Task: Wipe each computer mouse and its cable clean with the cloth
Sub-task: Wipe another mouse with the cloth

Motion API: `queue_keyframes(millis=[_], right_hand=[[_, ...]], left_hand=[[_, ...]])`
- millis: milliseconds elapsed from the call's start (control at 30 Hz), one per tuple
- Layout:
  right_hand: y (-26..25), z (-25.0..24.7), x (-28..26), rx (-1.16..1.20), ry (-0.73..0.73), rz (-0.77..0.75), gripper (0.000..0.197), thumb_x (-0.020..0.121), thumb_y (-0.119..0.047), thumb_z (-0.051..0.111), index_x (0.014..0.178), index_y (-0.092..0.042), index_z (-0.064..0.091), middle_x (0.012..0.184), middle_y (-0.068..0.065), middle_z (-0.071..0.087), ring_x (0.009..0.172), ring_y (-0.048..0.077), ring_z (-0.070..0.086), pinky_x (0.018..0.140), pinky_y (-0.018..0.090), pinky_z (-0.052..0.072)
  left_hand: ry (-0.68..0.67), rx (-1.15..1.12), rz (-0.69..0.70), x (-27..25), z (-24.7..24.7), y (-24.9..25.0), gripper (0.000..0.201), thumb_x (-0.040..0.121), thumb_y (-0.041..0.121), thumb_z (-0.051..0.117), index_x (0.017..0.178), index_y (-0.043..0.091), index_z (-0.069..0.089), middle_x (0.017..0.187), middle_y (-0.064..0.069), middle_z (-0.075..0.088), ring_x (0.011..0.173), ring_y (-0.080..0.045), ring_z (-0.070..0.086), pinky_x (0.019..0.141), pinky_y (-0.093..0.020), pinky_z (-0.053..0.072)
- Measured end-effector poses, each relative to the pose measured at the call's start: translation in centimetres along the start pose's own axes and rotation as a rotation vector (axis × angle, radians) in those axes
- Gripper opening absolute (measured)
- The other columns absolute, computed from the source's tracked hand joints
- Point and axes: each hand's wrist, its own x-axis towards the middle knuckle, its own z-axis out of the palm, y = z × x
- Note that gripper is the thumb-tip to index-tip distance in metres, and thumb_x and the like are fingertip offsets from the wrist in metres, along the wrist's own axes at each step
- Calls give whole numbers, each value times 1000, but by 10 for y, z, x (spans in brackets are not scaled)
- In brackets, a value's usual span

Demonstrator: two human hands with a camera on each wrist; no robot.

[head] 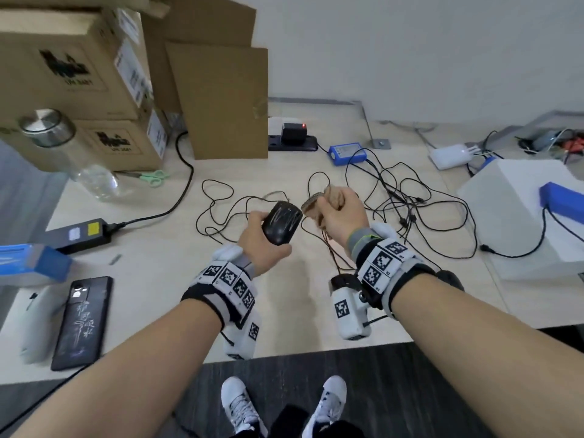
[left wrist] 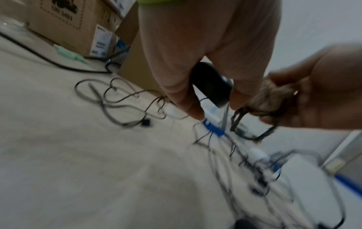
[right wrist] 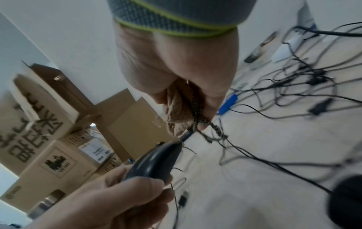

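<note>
Two hands work just above the pale table (head: 151, 248): the left hand (head: 259, 245) grasps a black mouse (head: 282, 223), fingers and thumb curled round its sides, holding it raised off the surface. Just beside it, the right hand (head: 343, 216) is clenched round a bunched brown cloth (head: 331, 197), with the mouse's braided cable (right wrist: 197, 111) pinched into the cloth; in the right wrist view the cable runs from the fist to the mouse's front end. Many loose black wires (head: 410, 200) lie tangled on the table beyond the hands. Another dark mouse (head: 450, 278) sits near the right wrist. Cardboard boxes (head: 72, 64) stand at the far left, and a phone (head: 82, 322) lies near the front edge.
</note>
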Motion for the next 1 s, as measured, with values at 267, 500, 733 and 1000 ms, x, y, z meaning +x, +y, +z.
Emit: queue_keyframes(millis=[267, 500, 733, 1000], right_hand=[[-79, -15, 18, 28, -98, -403, 28, 87, -39, 62, 113, -29, 57, 104, -5, 67, 98, 16, 62, 93, 33, 50], [-88, -21, 8, -12, -233, -558, 42, 98, -39, 42, 136, -23, 52, 132, -5, 59, 123, 11, 52, 110, 32, 37], [-83, -17, -13, -158, -294, -1040, 49, 89, -13, 54, 139, -13, 52, 149, 4, 46, 142, 18, 35, 118, 31, 25], [-113, -30, 4, -31, -104, -800, 32, 93, -15, 48, 121, -15, 63, 123, 2, 64, 112, 11, 55, 104, 38, 42]], left_hand=[[24, -535, 97, -4, -39, 95, 75, 64, 3, 84, 125, 19, 44, 109, -7, 63, 86, -19, 64, 71, -33, 55], [-220, -1211, -29, -6, -53, 135, 42, 98, 27, 53, 135, 9, 44, 130, -18, 59, 113, -30, 61, 96, -50, 51], [-59, -1368, -202, -1, -60, 149, 58, 101, 56, 27, 113, 14, 64, 109, -9, 71, 100, -25, 67, 74, -39, 54], [-109, -1172, -184, -10, -69, 156, 54, 102, 51, 30, 125, 13, 61, 112, -16, 67, 86, -29, 65, 66, -35, 50]])
